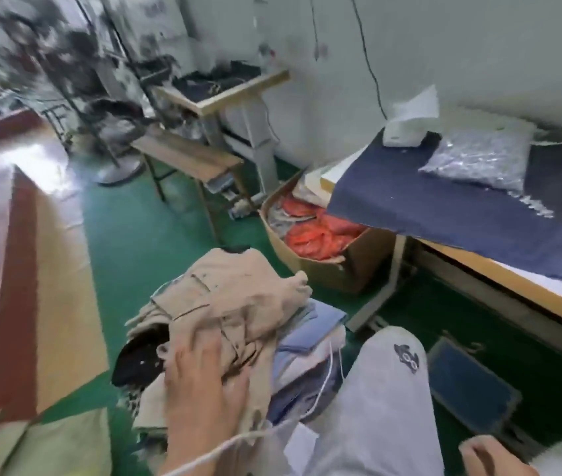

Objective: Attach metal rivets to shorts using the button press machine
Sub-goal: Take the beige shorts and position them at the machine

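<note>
A heap of beige shorts (238,304) lies on a stack of clothes low in front of me, on the green floor side. My left hand (204,379) rests on top of the heap, fingers spread and fairly straight on the fabric. My right hand (492,455) shows only partly at the bottom right edge, blurred, and I cannot see what it does. A clear bag of shiny metal rivets (479,159) lies on the blue cloth (427,207) covering the work table at the right. No press machine is plainly visible.
Folded pale blue garments (307,324) lie under the beige heap. My knee in light trousers (386,389) is beside it. A cardboard box of orange material (324,235) stands under the table edge (479,269). A blue foot pedal (472,383) lies on the floor. A wooden stool (187,156) stands behind.
</note>
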`<state>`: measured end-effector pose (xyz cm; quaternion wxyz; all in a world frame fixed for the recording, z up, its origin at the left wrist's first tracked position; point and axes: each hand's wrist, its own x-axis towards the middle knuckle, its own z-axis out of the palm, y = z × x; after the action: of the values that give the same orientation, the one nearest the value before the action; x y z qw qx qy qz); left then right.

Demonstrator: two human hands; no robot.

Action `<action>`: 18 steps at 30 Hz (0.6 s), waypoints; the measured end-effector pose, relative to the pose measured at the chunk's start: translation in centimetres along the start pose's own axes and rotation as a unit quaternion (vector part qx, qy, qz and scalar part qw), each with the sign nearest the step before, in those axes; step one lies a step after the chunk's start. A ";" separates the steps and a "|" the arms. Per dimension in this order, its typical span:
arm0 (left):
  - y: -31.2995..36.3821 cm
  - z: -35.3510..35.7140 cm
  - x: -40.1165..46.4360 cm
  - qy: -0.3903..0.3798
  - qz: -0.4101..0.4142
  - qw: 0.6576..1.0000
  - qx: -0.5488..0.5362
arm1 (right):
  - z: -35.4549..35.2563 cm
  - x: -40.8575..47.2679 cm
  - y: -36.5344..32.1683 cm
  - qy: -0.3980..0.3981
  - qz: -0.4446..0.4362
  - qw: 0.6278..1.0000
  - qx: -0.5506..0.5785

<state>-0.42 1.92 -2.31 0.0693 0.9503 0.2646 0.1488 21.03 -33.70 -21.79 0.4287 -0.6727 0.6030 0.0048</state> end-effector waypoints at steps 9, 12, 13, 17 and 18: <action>5.0 -4.4 7.1 0.042 0.026 0.972 -0.230 | -9.0 -9.4 -1.5 -0.265 -0.473 0.737 -0.404; 12.3 -6.8 9.7 -0.030 0.115 0.932 -0.342 | -13.5 -16.7 -6.5 -0.373 -0.543 0.724 -0.205; 14.5 -7.1 10.2 -0.057 0.157 0.926 -0.338 | -14.9 -17.8 -8.1 -0.400 -0.567 0.698 -0.178; 22.6 -7.8 10.4 -0.177 0.280 0.870 -0.365 | -18.7 -19.1 -13.2 -0.409 -0.631 0.656 -0.066; 24.0 -7.7 10.4 -0.199 0.279 0.847 -0.406 | -19.6 -18.5 -13.8 -0.365 -0.656 0.660 -0.042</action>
<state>17.19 -12.66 12.59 0.4556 0.8805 -0.1148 0.0632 17.21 -31.45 8.17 0.4777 -0.8554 -0.2001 -0.0073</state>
